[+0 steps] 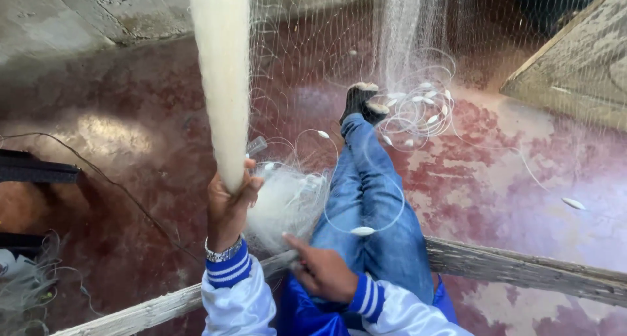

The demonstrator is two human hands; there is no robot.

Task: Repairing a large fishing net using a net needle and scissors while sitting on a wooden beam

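Observation:
My left hand is raised and closed around a thick white bundle of gathered fishing net that hangs down from above. My right hand rests low by my thigh, index finger pointing out, touching the loose net pile beside my leg. My legs in blue jeans stretch forward over the red floor. A thin line with small white oval floats loops across my lap. More floats and coiled line lie near my foot.
A weathered wooden beam runs across under my legs. Sheer netting hangs in front. A dark cable trails over the red floor at left, near a dark object. A wooden board leans at top right.

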